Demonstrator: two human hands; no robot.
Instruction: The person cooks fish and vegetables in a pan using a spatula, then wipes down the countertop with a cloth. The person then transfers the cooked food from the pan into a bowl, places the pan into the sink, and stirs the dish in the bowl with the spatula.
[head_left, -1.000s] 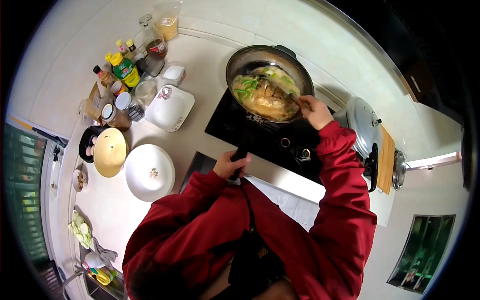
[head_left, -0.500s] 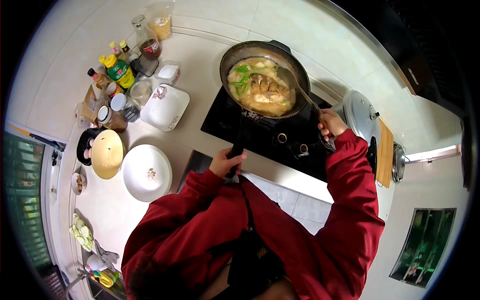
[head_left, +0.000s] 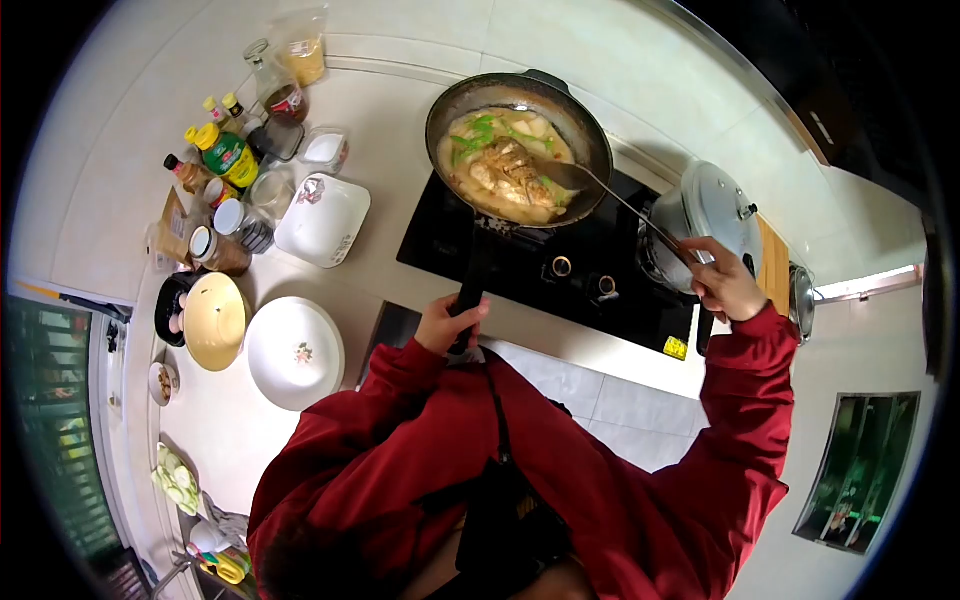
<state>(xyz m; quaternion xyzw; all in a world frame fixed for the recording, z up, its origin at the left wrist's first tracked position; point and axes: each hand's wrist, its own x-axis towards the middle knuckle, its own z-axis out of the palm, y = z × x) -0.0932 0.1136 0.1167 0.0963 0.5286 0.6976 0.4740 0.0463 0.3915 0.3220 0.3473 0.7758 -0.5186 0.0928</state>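
Note:
A dark wok (head_left: 590, 130) stands on the black stove (head_left: 430, 235), its long handle pointing toward me. Inside it a browned fish (head_left: 508, 172) lies in cloudy broth with green pepper pieces. My left hand (head_left: 450, 324) is wrapped round the wok's black handle (head_left: 478, 268). Out to the right, my right hand (head_left: 724, 280) grips the end of a long metal spatula (head_left: 628, 205), whose blade is at the right side of the fish, partly in the broth.
Right of the stove sit a lidded metal pot (head_left: 718, 215) and a wooden board (head_left: 774, 265). On the left counter are a square white dish (head_left: 323, 222), a white bowl (head_left: 295, 353), a yellow bowl (head_left: 215, 322), jars and a green bottle (head_left: 228, 157). Zucchini-like slices (head_left: 176, 480) lie lower left.
My right hand has moved right and down with the spatula, and its blade has gone from over the fish to its right side. The fish has shifted and turned slightly. My left hand keeps its hold.

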